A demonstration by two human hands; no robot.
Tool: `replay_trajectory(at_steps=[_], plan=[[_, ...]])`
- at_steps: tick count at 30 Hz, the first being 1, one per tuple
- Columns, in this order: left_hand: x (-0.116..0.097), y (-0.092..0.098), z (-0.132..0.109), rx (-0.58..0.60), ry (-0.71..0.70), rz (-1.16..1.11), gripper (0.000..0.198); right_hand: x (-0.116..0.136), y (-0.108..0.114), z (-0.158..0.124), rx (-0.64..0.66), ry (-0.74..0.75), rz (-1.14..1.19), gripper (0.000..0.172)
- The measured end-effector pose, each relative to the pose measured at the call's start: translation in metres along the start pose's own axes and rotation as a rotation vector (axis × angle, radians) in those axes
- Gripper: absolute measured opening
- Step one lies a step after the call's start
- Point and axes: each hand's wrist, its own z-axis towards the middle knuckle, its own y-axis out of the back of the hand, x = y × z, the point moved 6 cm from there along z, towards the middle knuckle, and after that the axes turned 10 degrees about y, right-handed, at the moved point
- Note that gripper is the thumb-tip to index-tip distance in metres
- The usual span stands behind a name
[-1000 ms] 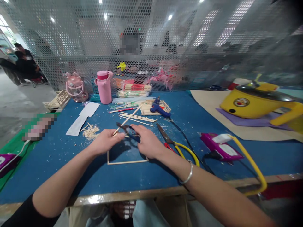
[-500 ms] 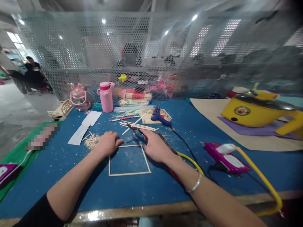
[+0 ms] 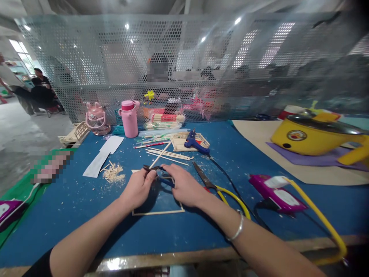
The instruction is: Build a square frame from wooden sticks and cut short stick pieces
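My left hand [image 3: 137, 188] pinches a thin wooden stick [image 3: 160, 154] that slants up and away from it. My right hand [image 3: 184, 186] grips small cutting pliers with blue handles [image 3: 159, 174], whose dark jaws close on the stick beside my left fingers. Both hands hover over a square frame of thin wooden sticks [image 3: 158, 212] lying flat on the blue table [image 3: 86, 207]; the hands hide the frame's far side.
Yellow-handled shears [image 3: 219, 185] lie right of my right hand. Loose sticks [image 3: 168, 153], a blue glue gun [image 3: 193, 141], a pink bottle [image 3: 129, 118], wood scraps [image 3: 113, 173], white paper [image 3: 102, 153], a purple tool [image 3: 275, 193] and a yellow pot [image 3: 313, 131] surround the spot. Mesh fence behind.
Half a second ago both hands rested flat beside the frame with the stick and pliers held farther back. Now they have come together over the frame, pliers closed on the stick.
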Motion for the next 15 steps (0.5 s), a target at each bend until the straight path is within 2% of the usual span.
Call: replay_trajectory(at_steps=[8,15], plan=[[0.01,0.004,0.0,0.037,0.142,0.079,0.043,0.007,-0.008,-0.001,-0.038,-0.028,-0.123,0.066],[0.006,0.007,0.0,0.053,0.17,0.07,0.041,0.013,-0.009,-0.004,-0.039,-0.068,-0.218,0.062]])
